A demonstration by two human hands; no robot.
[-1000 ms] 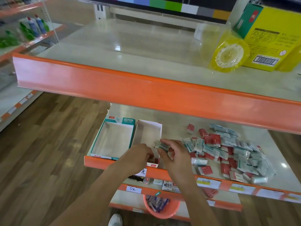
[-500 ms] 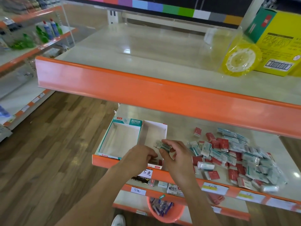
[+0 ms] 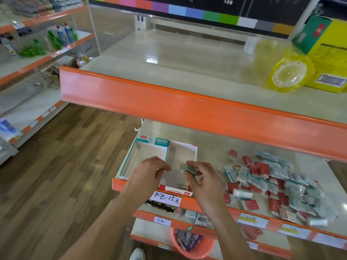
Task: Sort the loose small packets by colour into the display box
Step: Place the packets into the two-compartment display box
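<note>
Right hand (image 3: 201,177) pinches a teal-and-white packet (image 3: 188,168) over the display box's red-trimmed right compartment (image 3: 183,152), long axis left-right; left hand (image 3: 150,172), loosely curled and holding nothing, sits nearer the teal-trimmed compartment (image 3: 144,156) leftward; loose pile (image 3: 272,184) lies rightward.

One view only, worn on the person's head, looking forward and steeply down at a shop shelf unit. It sits close: the orange upper shelf edge (image 3: 187,102) runs across the middle of the frame, and the lower shelf (image 3: 212,147) lies below and nearer, with both forearms reaching in from the bottom edge. The wide lens bends straight lines (the shelf edges bow and slope down to the right). At far left, a neighbouring rack (image 3: 37,59) and the wooden floor (image 3: 56,175) show.
</note>
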